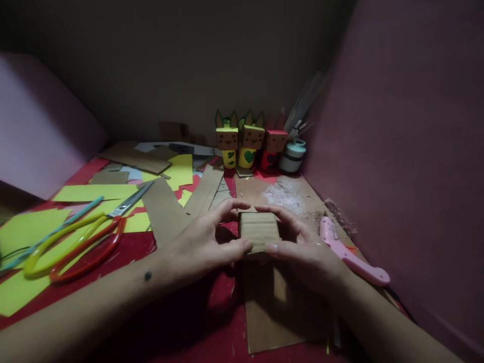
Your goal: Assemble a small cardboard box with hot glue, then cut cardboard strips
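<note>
A small cardboard box [259, 228] is held between my two hands in the middle of the head view. My left hand [212, 234] grips its left side, with the thumb at the near corner and the fingers curled round the far edge. On the opposite side my right hand [302, 247] holds it the same way, thumb at the front. The box's underside is hidden. Below it lies a flat cardboard sheet [264, 327] on the red tabletop [181, 312], partly in shadow.
Scissors [94, 232] with yellow and red handles lie left on yellow paper [38, 227]. Cardboard strips [162, 212] are beside them. A pink glue gun [351, 257] rests at right near the wall. Behind stand several animal-faced paper figures [247, 146] and a pale blue jar [293, 156].
</note>
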### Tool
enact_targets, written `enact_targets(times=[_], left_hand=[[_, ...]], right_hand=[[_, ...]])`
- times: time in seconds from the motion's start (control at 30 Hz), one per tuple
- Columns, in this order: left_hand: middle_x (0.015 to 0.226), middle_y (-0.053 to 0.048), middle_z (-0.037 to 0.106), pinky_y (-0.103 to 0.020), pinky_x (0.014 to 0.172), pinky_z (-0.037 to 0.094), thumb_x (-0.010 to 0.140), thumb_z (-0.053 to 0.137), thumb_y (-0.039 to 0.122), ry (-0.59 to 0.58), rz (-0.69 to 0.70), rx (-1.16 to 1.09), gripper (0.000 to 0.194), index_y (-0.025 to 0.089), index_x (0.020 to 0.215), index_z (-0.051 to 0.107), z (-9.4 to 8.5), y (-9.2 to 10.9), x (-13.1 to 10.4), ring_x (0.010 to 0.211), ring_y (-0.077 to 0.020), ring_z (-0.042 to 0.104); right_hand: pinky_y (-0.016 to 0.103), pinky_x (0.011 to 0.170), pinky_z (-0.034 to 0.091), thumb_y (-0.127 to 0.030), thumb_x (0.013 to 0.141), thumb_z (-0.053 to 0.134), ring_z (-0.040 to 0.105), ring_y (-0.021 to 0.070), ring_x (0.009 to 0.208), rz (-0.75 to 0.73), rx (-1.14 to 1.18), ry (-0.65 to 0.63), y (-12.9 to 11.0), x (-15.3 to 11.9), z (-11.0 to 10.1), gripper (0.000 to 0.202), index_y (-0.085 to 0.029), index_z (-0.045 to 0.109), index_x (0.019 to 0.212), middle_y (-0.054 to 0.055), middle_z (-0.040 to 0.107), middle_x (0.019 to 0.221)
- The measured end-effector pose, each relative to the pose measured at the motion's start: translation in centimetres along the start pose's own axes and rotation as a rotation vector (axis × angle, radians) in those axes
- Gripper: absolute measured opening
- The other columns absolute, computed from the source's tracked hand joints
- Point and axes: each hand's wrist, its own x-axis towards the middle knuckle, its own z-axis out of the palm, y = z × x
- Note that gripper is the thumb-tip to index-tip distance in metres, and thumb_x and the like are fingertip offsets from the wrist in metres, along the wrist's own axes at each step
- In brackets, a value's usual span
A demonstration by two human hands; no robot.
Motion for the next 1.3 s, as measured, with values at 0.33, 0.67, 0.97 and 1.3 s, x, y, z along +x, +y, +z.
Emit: enact_targets(times=[0.33, 0.67, 0.97, 1.3], left_hand=[[0.120, -0.011, 0.059, -0.041, 0.061, 0.061, 0.079, 0.068, 0.031, 0.003, -0.030, -0.036, 0.047, 0.024, 0.120, 0.046, 0.01, 0.09, -0.05, 0.082, -0.0264, 0.070], [0.119, -0.009, 0.059, -0.035, 0.065, 0.056, 0.081, 0.066, 0.046, -0.056, -0.069, -0.082, 0.055, 0.031, 0.129, 0.046, -0.20, 0.59, -0.25, 0.090, -0.0265, 0.067], [0.070, 0.000, 0.065, -0.031, 0.059, 0.051, 0.080, 0.068, 0.043, -0.019, -0.096, 0.144, 0.057, 0.031, 0.133, 0.051, -0.05, 0.12, -0.35, 0.068, -0.0209, 0.063], [0.085, -0.004, 0.070, -0.035, 0.065, 0.054, 0.077, 0.069, 0.041, 0.043, -0.037, 0.119, 0.051, 0.033, 0.127, 0.059, -0.28, -0.36, -0.23, 0.077, -0.0249, 0.066]], right_hand=[[0.033, 0.079, 0.054, -0.018, 0.068, 0.080, 0.061, 0.0203, 0.099, 0.000, -0.023, -0.006, 0.06, -0.06, -0.21, 0.057, -0.031, 0.060, 0.121, 0.003, 0.063, 0.112], [0.027, 0.063, 0.055, -0.017, 0.071, 0.076, 0.061, 0.0205, 0.094, 0.075, 0.035, 0.011, -0.37, 0.03, 0.08, 0.054, -0.030, 0.058, 0.120, 0.005, 0.059, 0.115], [0.029, 0.062, 0.054, -0.017, 0.070, 0.074, 0.063, 0.0160, 0.078, 0.119, 0.126, 0.013, -0.73, 0.17, 0.36, 0.052, -0.029, 0.058, 0.119, 0.002, 0.060, 0.108], [0.035, 0.062, 0.056, -0.030, 0.079, 0.067, 0.064, 0.0205, 0.081, 0.111, 0.154, 0.041, -0.85, 0.34, 0.48, 0.044, -0.023, 0.057, 0.122, 0.007, 0.064, 0.104]])
